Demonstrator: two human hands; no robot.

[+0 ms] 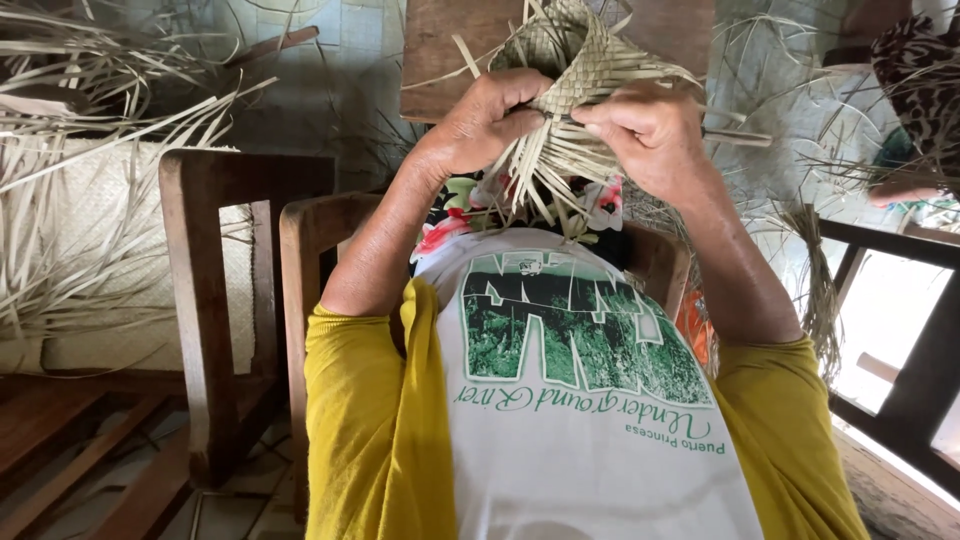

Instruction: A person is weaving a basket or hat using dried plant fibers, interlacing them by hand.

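I hold the half-woven palm-leaf basket point(580, 60) up over my lap. My left hand point(485, 120) pinches its loose strips point(550, 165); my right hand point(650, 130) is closed on its woven edge.

Pale straw-green basket point(580, 60), woven in a checker plait. Yellow sleeves point(360, 420); white shirt point(580, 440) with green print. Black cloth point(470, 200) with red-and-white flowers. Dark brown chair point(210, 300).

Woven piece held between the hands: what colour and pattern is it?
Pale straw-green woven piece, in a criss-cross plaited weave with loose strips hanging; seen in the head view.
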